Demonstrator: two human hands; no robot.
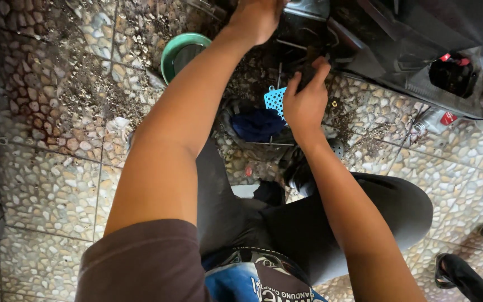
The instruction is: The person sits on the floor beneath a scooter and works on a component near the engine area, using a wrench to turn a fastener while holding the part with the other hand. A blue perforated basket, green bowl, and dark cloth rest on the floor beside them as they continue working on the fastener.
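Observation:
My left hand (255, 18) reaches up into the dark underside of a machine (398, 39) at the top of the view; its fingers are hidden among the metal parts. My right hand (305, 100) is lower, its fingers curled around a dark part at the machine's lower edge. Just left of that hand lies a small blue perforated piece (275, 99), and below it a dark blue cloth (258, 124).
A green bowl (169, 51) stands on the pebble-tile floor (51, 179) at the upper left, with dirt scattered around. A red-capped part (448, 118) lies at the right. Someone's dark shoes (465, 274) show at the lower right. My knees fill the bottom centre.

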